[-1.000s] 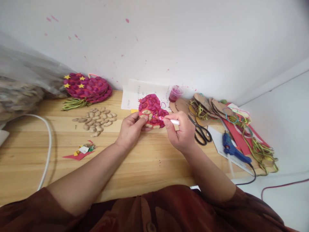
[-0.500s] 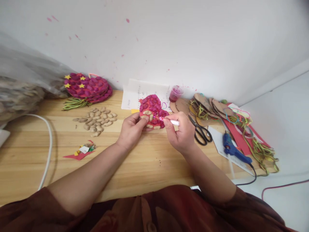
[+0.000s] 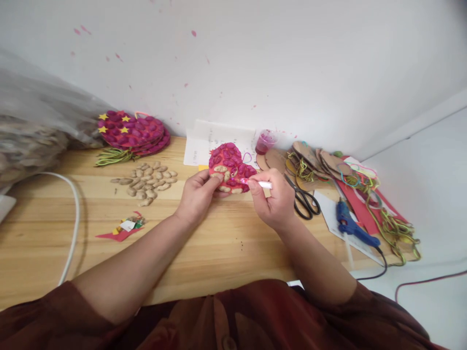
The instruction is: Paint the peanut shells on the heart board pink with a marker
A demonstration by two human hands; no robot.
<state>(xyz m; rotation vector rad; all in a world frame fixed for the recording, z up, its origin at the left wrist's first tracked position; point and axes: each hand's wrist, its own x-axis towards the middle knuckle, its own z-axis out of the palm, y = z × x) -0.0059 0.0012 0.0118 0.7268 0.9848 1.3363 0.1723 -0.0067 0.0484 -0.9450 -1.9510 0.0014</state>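
Note:
A gourd-shaped red craft piece [image 3: 226, 158] is covered in peanut shells, most of them painted magenta and several along its lower left side bare tan. My left hand [image 3: 199, 194] pinches its lower left edge, thumb on top. In my right hand [image 3: 273, 199] is a white-handled brush [image 3: 264, 184]; its pink-stained tip touches the shells on the piece's lower part. A thin purple loop sticks out at the upper right of the piece. Behind it stands a clear plastic cup [image 3: 265, 142] of magenta paint.
Loose peanuts [image 3: 146, 180] and paper scraps [image 3: 122, 228] lie left, near finished magenta pieces [image 3: 133, 131] and a bag of peanuts [image 3: 29, 146]. To the right are black scissors [image 3: 307, 201], cardboard cutouts [image 3: 310, 158], a blue glue gun [image 3: 352, 226] and green cords [image 3: 396, 228].
The craft piece has shifted slightly left and turned a little in my left hand. The brush tip stays on its lower part, and both hands keep their grip.

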